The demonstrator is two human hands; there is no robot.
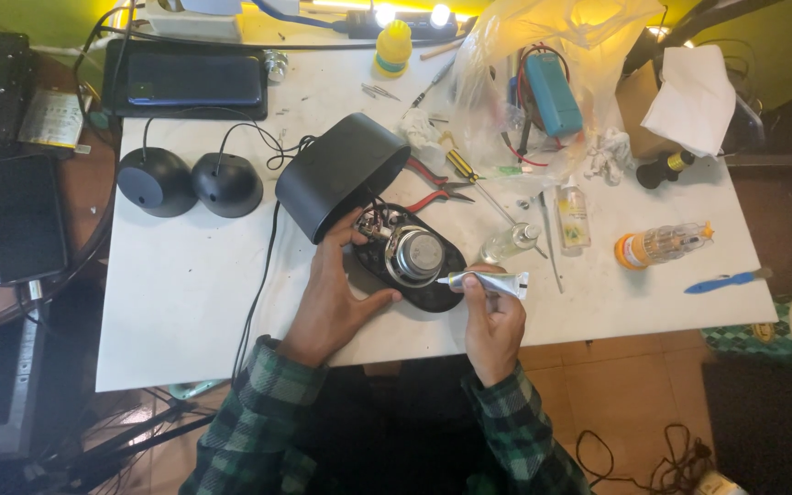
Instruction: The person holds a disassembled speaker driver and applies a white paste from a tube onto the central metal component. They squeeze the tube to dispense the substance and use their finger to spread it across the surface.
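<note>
left hand [334,295] on speaker panel [412,259], right hand [492,325] pinching tube [490,282]

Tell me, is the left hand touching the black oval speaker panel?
Touching. The head view shows the left hand lying on the black oval panel, thumb and fingers pressed along its left edge beside the round speaker driver.

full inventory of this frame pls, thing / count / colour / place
table: 1, white, centre
speaker panel: 1, black oval with silver driver, front centre
housing: 1, black, tilted behind the panel
round speakers: 2, black, left
tube: 1, silver, nozzle at the driver
pliers: 1, red handles, right of the housing
phone: 1, dark, back left
plastic bag: 1, clear, back right
bottle: 1, clear with orange cap, lying right
pen: 1, blue, right edge
left hand: on the panel
right hand: holds the tube
</note>
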